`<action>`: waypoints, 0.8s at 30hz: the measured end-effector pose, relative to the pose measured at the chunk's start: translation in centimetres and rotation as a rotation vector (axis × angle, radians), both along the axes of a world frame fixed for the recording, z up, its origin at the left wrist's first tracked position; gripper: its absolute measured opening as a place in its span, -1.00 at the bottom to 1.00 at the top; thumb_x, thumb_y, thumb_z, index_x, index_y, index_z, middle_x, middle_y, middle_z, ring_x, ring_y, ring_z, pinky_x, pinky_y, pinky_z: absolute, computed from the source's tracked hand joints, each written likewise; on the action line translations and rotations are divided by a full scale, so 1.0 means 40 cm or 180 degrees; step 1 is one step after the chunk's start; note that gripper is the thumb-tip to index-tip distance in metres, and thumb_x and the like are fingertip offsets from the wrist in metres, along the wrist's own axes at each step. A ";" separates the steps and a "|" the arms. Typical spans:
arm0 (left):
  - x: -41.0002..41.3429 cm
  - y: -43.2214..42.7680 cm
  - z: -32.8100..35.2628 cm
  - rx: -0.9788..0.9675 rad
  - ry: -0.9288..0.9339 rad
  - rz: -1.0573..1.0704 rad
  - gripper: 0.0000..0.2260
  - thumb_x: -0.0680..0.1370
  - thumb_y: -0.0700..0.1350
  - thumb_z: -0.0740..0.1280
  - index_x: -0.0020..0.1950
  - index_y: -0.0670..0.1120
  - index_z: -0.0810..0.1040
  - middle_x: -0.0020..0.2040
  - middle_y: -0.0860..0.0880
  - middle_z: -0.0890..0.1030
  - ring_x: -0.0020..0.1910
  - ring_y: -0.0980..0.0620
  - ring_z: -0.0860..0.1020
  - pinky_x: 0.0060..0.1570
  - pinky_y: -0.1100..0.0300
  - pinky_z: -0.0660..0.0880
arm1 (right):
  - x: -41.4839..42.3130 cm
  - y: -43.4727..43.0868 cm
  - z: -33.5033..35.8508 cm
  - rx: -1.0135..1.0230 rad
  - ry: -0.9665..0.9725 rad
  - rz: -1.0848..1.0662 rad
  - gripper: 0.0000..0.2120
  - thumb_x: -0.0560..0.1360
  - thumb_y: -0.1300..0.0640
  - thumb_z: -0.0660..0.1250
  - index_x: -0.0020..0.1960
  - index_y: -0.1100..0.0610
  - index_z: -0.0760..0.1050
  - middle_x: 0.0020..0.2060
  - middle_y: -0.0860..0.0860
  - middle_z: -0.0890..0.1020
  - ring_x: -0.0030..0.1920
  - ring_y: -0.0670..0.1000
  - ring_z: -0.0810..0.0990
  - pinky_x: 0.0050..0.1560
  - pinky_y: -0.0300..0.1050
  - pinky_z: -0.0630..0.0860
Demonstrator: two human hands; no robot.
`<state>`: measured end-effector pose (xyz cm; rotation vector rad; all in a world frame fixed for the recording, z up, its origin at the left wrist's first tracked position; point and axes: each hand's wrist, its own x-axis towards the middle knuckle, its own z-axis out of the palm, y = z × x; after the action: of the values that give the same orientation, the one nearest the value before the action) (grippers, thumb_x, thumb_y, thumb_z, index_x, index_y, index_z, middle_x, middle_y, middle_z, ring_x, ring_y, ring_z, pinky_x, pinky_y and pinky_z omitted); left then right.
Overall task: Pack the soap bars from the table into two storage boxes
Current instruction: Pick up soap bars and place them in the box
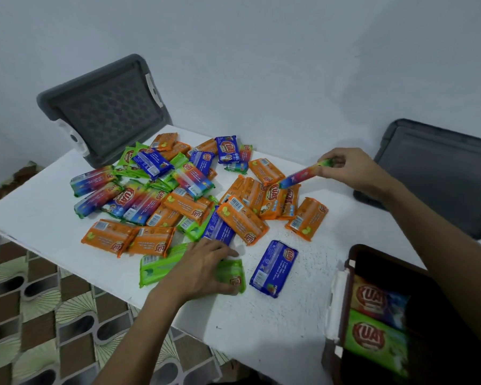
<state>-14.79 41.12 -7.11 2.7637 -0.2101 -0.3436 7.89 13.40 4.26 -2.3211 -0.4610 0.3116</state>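
Several wrapped soap bars in orange, green, blue and rainbow colours lie heaped (189, 190) on the white table (275, 323). My left hand (203, 266) grips a green soap bar (232, 273) near the front edge, beside another green bar (159, 266). My right hand (353, 168) pinches a rainbow soap bar (303, 175) by one end, lifted above the orange bars. A blue bar (274, 268) lies alone in front. A dark storage box (347, 315) at the lower right holds a rainbow bar (378, 301) and a green bar (375, 340).
A grey box lid (106, 109) leans against the wall at the back left of the table. A second grey lid (439, 173) lies at the right behind my right arm. Patterned floor (39, 315) shows past the table's left edge.
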 end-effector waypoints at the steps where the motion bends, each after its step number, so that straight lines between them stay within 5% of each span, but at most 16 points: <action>1: -0.003 -0.007 0.005 0.0080 0.0042 -0.0016 -0.31 0.36 0.38 0.35 0.42 0.18 0.30 0.38 0.14 0.36 0.39 0.12 0.19 0.33 0.12 0.17 | -0.017 0.001 -0.004 0.0262 0.0120 -0.0045 -0.73 0.47 0.06 0.44 0.08 0.21 0.58 -0.05 0.12 0.65 0.00 0.09 0.63 0.10 0.01 0.57; 5: -0.006 -0.032 0.013 0.0414 0.0044 -0.0115 -0.31 0.38 0.34 0.36 0.44 0.16 0.29 0.37 0.12 0.40 0.36 0.05 0.20 0.28 0.10 0.14 | -0.080 0.008 -0.014 0.1049 0.0366 -0.0232 -0.77 0.55 0.09 0.34 0.01 0.29 0.57 -0.13 0.17 0.64 -0.10 0.13 0.62 0.04 0.03 0.59; 12: -0.010 -0.051 0.026 0.0544 0.0081 -0.0109 -0.30 0.42 0.27 0.38 0.49 0.12 0.22 0.42 0.06 0.39 0.41 0.02 0.25 0.37 0.06 0.15 | -0.190 0.011 -0.009 0.1456 0.0848 -0.0282 -0.80 0.57 -0.04 0.28 -0.03 0.10 0.55 -0.18 0.06 0.70 -0.16 0.10 0.67 -0.19 0.01 0.60; 15: -0.011 -0.054 0.064 0.0279 0.0013 0.0036 -0.27 0.42 0.24 0.40 0.51 0.15 0.16 0.42 0.03 0.39 0.37 0.01 0.36 0.35 0.07 0.26 | -0.243 0.002 0.003 0.1461 0.0717 -0.0189 -0.78 0.59 -0.02 0.26 0.00 0.14 0.51 -0.26 0.03 0.70 -0.29 -0.01 0.67 -0.41 -0.18 0.55; 19: -0.004 -0.043 0.140 -0.0225 -0.0143 0.0225 -0.30 0.39 0.17 0.43 0.44 0.27 0.16 0.32 0.04 0.46 0.16 0.03 0.51 0.10 0.05 0.53 | -0.291 -0.019 0.018 0.1605 0.0742 -0.0295 -0.73 0.60 0.02 0.26 0.08 0.24 0.45 -0.31 0.07 0.68 -0.43 0.02 0.61 -0.48 -0.19 0.51; 24: 0.011 -0.063 0.234 -0.0977 -0.0566 0.0377 -0.36 0.38 0.07 0.47 0.38 0.34 0.26 0.28 0.14 0.41 -0.05 0.25 0.57 -0.08 0.24 0.56 | -0.330 -0.072 0.027 0.2226 0.1319 -0.0626 -0.80 0.56 0.13 0.32 0.12 0.22 0.44 -0.12 0.19 0.67 -0.27 0.14 0.69 -0.38 -0.12 0.59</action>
<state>-14.37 38.61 2.24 2.4873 -0.1295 -0.0300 -5.33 10.53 5.34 -1.5507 -0.1001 0.4394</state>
